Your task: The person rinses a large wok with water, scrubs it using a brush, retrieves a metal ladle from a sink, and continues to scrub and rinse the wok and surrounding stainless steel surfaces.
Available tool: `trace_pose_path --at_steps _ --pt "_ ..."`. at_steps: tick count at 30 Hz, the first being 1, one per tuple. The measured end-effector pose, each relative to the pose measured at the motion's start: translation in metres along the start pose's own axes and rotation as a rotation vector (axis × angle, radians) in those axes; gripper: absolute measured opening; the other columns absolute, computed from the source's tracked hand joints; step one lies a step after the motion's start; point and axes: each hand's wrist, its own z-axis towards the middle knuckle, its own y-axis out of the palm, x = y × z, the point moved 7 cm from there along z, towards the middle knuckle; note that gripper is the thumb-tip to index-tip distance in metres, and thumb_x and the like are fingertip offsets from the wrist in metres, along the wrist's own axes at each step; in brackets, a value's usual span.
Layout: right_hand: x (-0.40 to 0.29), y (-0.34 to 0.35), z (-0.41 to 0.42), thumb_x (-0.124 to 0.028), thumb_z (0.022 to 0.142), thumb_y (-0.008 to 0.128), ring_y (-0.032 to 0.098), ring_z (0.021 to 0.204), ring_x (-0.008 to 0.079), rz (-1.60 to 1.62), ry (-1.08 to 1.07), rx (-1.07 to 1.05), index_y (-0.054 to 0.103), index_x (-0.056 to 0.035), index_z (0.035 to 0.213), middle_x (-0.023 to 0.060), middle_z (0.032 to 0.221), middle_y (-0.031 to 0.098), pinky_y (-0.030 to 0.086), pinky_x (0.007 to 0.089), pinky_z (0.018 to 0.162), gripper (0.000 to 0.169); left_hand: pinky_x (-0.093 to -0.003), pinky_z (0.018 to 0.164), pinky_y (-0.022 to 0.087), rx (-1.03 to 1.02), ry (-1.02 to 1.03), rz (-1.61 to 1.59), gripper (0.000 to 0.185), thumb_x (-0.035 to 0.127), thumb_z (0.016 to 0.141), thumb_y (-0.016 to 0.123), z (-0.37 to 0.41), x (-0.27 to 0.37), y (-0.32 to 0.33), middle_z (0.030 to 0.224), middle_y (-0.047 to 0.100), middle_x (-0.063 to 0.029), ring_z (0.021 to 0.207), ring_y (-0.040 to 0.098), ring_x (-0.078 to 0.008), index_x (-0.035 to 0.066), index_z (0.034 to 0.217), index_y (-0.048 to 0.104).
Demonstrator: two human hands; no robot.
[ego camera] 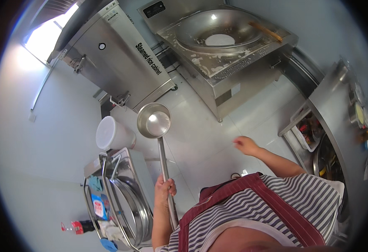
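Note:
My left hand [165, 188] is wrapped around the long metal handle of a stainless steel dipper [154, 120]. Its deep round bowl points away from me over the floor, and I see no food in it. My right hand [246, 146] is blurred, held out over the floor tiles with fingers curled. Nothing shows in that hand, though how far its fingers are closed is unclear. Ahead, a large metal wok [199, 26] sits in a steel range [203, 64], with a pale round patch at its bottom. A bamboo tool [265, 31] lies across the wok's right rim.
A steamed rice cabinet [118, 60] stands left of the range. A lidded white bucket [116, 134] and a steel rack with large round pans [133, 208] are at my left. On the right, a steel counter [332, 104] has a white bin [305, 137] beneath it.

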Motion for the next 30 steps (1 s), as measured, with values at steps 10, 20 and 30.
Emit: trace_pose_path --at_steps 10,20,30 --pt "-0.244 0.067 0.283 -0.026 0.087 0.055 0.055 0.09 0.015 0.558 -0.116 -0.426 0.039 -0.0049 0.126 0.0068 0.104 0.057 0.046 0.0296 0.078 0.047 -0.0213 0.034 0.033 -0.257 0.13 0.144 0.023 0.004 0.079 0.046 0.289 0.199 0.066 0.059 0.041 -0.0004 0.04 0.037 -0.0078 0.007 0.102 0.044" --pt "-0.205 -0.064 0.463 -0.014 0.078 0.062 0.052 0.058 0.013 1.116 0.256 0.098 0.027 -0.0069 0.125 0.0068 0.082 0.051 0.042 0.0285 0.048 0.058 -0.0237 0.046 0.042 -0.548 0.354 0.306 0.023 0.01 0.085 0.048 0.534 0.288 0.273 0.075 0.054 -0.0059 0.056 0.05 -0.0111 0.005 0.107 0.043" --pt "0.01 -0.191 0.542 0.0 0.076 0.054 0.048 0.046 0.0117 0.886 0.483 0.468 0.047 0.0006 0.103 0.0036 0.066 0.05 0.041 0.0259 0.038 0.028 -0.0377 0.082 0.044 -0.569 0.796 1.31 0.03 0.011 0.083 0.054 0.681 0.269 0.159 0.104 0.058 -0.0186 0.093 0.055 -0.0336 0.0 0.111 0.055"
